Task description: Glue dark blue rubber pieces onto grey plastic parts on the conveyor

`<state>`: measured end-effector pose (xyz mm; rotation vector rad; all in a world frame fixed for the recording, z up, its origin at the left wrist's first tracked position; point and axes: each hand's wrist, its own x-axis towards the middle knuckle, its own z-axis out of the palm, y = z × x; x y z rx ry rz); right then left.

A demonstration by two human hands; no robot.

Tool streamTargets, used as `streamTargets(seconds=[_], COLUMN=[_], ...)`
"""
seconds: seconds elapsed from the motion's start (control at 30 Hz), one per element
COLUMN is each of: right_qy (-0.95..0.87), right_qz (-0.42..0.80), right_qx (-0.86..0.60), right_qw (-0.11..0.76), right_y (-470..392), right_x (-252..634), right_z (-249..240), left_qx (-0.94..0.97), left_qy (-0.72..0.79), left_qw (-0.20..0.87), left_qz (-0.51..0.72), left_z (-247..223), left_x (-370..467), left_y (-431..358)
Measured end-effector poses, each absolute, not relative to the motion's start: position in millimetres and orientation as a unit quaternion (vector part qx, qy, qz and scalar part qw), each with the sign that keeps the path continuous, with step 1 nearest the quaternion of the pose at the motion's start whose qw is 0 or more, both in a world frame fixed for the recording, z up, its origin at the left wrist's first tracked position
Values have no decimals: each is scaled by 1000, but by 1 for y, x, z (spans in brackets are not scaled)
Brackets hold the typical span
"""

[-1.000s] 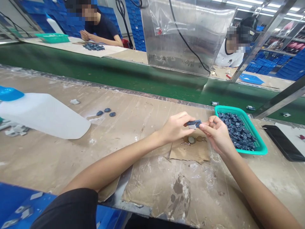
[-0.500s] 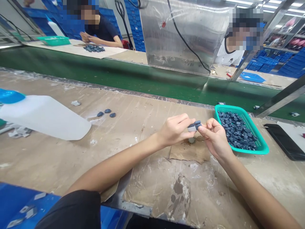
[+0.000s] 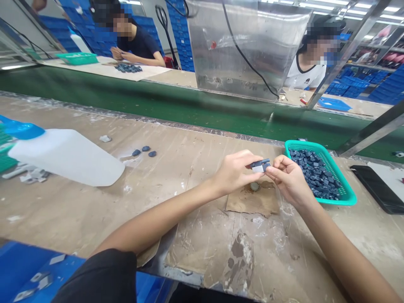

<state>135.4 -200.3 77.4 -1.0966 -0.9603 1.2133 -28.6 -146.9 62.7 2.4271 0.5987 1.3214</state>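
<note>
Above the worktable, my left hand (image 3: 236,171) is closed around a small dark-blue and light-grey plastic piece (image 3: 259,167), its fingers over the top and thumb below. The fingertips of my right hand (image 3: 291,179) pinch the dark right-hand end of the same piece; whether they hold a separate part is too small to tell. Just below the hands, a round metal cap (image 3: 254,186) with a ridged edge rests on a torn piece of cardboard (image 3: 252,204). Right beside my right hand stands a green basket (image 3: 350,194) holding many small dark-blue pieces (image 3: 318,174).
A white bottle with a blue top (image 3: 72,158) lies at the left, near several dark pieces (image 3: 145,148). A black phone (image 3: 377,189) lies far right. Beyond the green conveyor belt (image 3: 151,99), two people sit, and a metal panel (image 3: 246,50) stands between them.
The view has shifted slightly, moving the scene a little to the right. The piece between my hands is turned a bit, showing more of its light-grey face; both hands keep their grip.
</note>
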Motion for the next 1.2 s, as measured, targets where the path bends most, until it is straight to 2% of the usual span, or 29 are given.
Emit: streamTargets(seconds=[0.1,0.2,0.5,0.8,0.9,1.0,1.07,1.17,1.2], right_qy=[-429,-440,-451,-451,-479,-551,-609,-644,-639], right_qz=[622,675,722,662,644,591,499,216,119], right_qx=[-412,-374,-285,-312,-312,-354,-436,-607,-661], right_qw=[509,459,440,511,508,470,437,411,375], right_y=[-199,-200,-211,-221,-221,-210,-196,-177,-173], right_x=[149,154,147,137,133,141,161,211,228], right_z=[87,91,87,76,77,83,87,85,82], left_qx=[876,889,900,891,892,907,913,909,898], left_qy=[158,118,98,87,82,106,139,233,284], left_qw=[161,148,90,-87,-87,6,71,118,127], left_qz=[426,417,414,437,437,407,377,326,310], left_z=[71,77,82,82,86,82,72,52,45], left_x=[-31,-32,-29,-30,-30,-28,-26,-24,-23], left_y=[-147,-151,-166,-173,-175,-162,-140,-85,-64])
